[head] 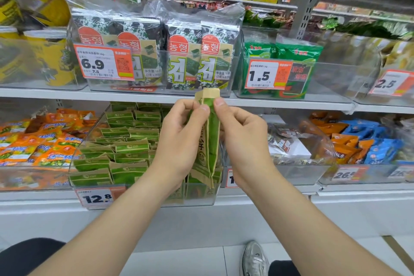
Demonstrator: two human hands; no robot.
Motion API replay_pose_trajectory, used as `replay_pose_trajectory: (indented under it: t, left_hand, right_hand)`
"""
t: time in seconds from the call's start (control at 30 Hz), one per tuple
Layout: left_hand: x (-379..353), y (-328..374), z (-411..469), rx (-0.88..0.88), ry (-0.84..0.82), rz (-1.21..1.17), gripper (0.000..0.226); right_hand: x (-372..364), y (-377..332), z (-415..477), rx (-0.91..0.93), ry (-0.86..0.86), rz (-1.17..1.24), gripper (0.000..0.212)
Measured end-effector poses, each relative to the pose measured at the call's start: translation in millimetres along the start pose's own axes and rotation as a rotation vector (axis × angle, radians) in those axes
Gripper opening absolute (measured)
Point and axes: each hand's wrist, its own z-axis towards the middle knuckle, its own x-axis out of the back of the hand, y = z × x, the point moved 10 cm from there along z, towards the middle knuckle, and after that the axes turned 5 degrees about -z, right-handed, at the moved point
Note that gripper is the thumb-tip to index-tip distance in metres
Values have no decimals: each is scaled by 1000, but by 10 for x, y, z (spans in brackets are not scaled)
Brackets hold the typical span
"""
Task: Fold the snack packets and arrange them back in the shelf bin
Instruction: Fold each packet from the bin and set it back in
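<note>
long green-and-tan snack packet (209,139), creased lengthwise

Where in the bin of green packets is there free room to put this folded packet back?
Crowded: green packets fill the left and middle of the bin. The right end, behind the held packet, left hand and right hand, is mostly hidden; it may be free. A hand can pass over the packets, below the upper shelf.

Pinch grips: left hand (179,141), right hand (243,141)
</note>
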Motion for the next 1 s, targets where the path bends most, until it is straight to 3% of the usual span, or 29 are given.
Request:
replay_pose_trajectory:
  t: [0.1, 0.37, 0.53, 0.67, 0.77, 0.83, 1.0]
  left_hand:
    - [5, -11, -8, 66, -33, -52, 19]
    - [35, -9, -35, 157, -88, -159, 16]
    - [116, 77, -42, 131, -78, -184, 16]
    - [298, 110, 14, 166, 21, -272, 21]
    - [372, 103, 48, 185, 46, -300, 20]
    - [325, 114, 32, 193, -21, -228, 14]
    - [227, 89, -62, 195, -161, -107, 24]
  right_hand:
    - [14, -28, -13, 40, 30, 12, 36]
    - [-264, 211, -107, -247, -159, 267, 26]
    - [-243, -85, -51, -29, -235, 20, 13]
    - [-363, -73, -114, 36, -433, -339, 40]
    - [-338, -46, -117, 58, -383, -352, 27]
    - [-320, -117, -113, 113, -322, -290, 18]
    - [-289, -197, -136, 197, -264, -210, 30]
